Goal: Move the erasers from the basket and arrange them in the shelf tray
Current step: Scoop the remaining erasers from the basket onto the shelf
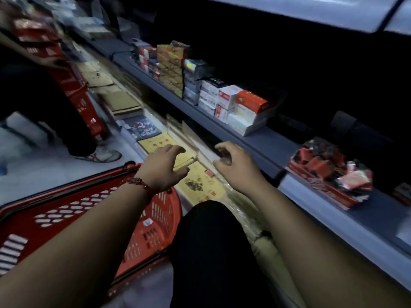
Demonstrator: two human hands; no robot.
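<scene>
While both hands hover low by the shelf, the left hand (165, 167) hangs loosely spread, holding nothing visible; the right hand (233, 166) is curled, and whether it pinches anything cannot be told. The basket (66, 210) lies below and behind the left wrist. The shelf tray (329, 192) of red erasers (318, 165) sits to the right of the right hand, the nearer one, with its long side along the shelf edge.

I'm wearing a dark red beaded bracelet (139, 183) behind my left hand (165, 166), at ten o'clock from my black-trousered knee (210, 236).
</scene>
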